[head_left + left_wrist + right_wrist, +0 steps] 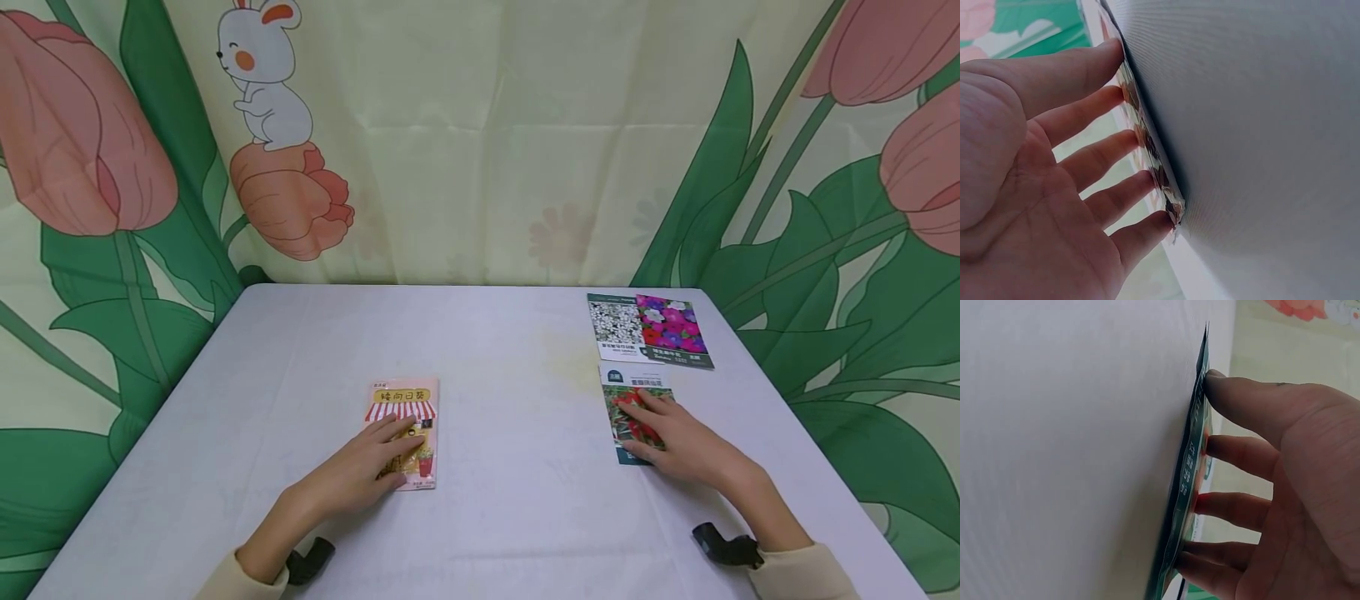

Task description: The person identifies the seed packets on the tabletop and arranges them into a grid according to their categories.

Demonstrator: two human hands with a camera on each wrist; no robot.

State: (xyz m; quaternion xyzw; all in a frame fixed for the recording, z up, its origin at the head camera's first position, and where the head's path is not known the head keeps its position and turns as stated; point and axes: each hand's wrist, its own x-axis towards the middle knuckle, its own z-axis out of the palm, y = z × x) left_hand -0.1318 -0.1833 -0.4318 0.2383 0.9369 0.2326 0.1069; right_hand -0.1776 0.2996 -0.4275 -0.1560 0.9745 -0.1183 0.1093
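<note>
In the head view my left hand (363, 471) rests on a pink seed packet (427, 417) with a red-striped awning print. All its fingertips touch the face of the packet, and the left wrist view shows the crinkled edge (1159, 172) lying along the white cloth. On the right, my right hand (678, 437) lies over a seed packet (617, 392) with red flowers and green leaves. Its fingers (1235, 509) are spread and their tips press on that packet, whose dark green edge (1188, 456) faces the right wrist camera. The fingers cover part of both prints.
Beyond the right hand lie two more packets, one with white flowers (617, 325) and one with pink and purple flowers (671, 325) overlapping it. A white cloth covers the table (510, 517). Behind stands a curtain (480, 150) printed with tulips and a rabbit.
</note>
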